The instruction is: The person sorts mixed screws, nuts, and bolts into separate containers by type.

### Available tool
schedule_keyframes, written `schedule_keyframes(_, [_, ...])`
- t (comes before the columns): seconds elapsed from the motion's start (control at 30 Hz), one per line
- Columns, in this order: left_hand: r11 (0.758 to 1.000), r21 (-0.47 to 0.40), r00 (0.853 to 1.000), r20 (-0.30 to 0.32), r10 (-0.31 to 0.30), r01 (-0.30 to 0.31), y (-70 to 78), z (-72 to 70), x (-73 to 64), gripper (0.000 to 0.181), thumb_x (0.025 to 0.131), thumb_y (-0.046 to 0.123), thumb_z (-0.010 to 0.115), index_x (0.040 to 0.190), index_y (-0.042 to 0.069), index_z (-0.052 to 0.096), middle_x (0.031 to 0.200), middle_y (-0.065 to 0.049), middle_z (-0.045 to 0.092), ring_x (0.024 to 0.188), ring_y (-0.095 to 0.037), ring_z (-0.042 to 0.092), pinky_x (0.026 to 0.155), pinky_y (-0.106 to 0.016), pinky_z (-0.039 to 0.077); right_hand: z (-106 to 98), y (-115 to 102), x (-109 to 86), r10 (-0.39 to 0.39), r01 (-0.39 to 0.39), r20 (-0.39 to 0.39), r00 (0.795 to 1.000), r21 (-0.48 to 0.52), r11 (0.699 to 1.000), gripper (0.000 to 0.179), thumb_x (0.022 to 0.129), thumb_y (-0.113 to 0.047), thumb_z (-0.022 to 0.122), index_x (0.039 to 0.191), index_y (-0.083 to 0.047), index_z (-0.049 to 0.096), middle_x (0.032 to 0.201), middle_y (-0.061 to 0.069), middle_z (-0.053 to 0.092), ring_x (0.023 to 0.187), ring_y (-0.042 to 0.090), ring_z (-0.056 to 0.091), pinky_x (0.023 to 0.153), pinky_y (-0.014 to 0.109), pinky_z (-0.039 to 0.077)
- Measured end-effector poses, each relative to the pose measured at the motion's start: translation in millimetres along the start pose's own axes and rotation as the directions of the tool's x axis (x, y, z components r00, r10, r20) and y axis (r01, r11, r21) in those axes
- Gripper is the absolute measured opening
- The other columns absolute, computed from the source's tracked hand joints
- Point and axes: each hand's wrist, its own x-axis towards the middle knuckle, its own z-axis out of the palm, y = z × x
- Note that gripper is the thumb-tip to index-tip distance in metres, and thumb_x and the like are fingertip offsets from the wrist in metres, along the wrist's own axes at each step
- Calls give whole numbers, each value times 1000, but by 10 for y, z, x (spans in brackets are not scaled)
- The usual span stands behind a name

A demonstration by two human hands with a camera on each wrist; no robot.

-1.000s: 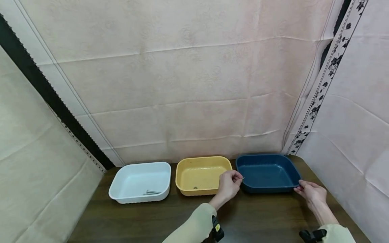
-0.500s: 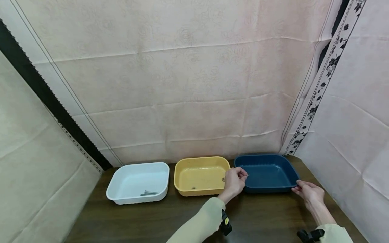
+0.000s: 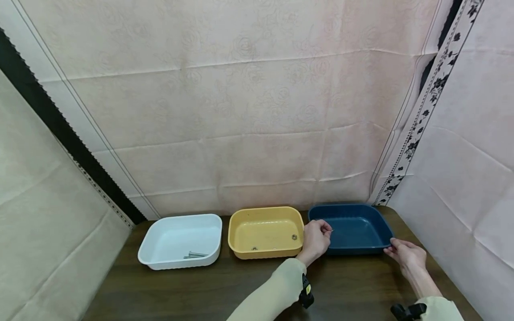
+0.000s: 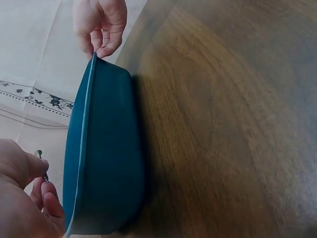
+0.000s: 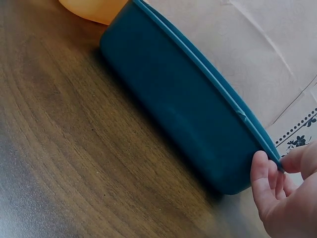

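Observation:
My left hand [image 3: 316,240] is over the left end of the blue tray [image 3: 357,250] in the head view. Between its thumb and fingers it pinches a small metal screw [image 4: 39,153], whose round head and part of the threaded shaft show in the left wrist view. At the tray's near right corner, my right hand [image 3: 408,257] grips the rim, thumb on top and fingers below, as the right wrist view [image 5: 292,198] also shows. The near wall hides part of the tray's inside in both wrist views.
Left of the blue tray stands a yellow tray [image 3: 241,214] with a few small nuts [image 3: 294,237] in it. Farther left, a white tray [image 3: 160,227] holds several long screws [image 3: 195,255]. All three stand on a brown wooden table [image 3: 192,290], with cloth walls [image 3: 241,111] behind and beside.
The left hand, still pinching the screw, has moved right from beside the yellow tray to over the blue tray's left end, uncovering a nut. The right hand keeps its grip on the rim.

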Motion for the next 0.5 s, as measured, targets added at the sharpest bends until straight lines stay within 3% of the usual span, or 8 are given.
schedule_keyframes(0.27, [1000,-14,1000,-20,10,-10,2,48,2,12,88,6,75,79,14,73,68,13,54,66,-2,49,58,-16,44,14,8,5,-9,9,1,1000,4,1000,12,100,-3,53,107,7,58,74,6,57,61,11,64,67,28,61])
schedule_keyframes(0.5, [995,-104,1000,-3,-3,2,-14,45,-59,8,86,4,77,89,10,74,78,8,57,72,-4,51,66,-18,49,-18,97,71,-43,43,-16,999,20,999,12,99,-2,57,102,9,61,74,7,57,60,13,65,63,28,61])
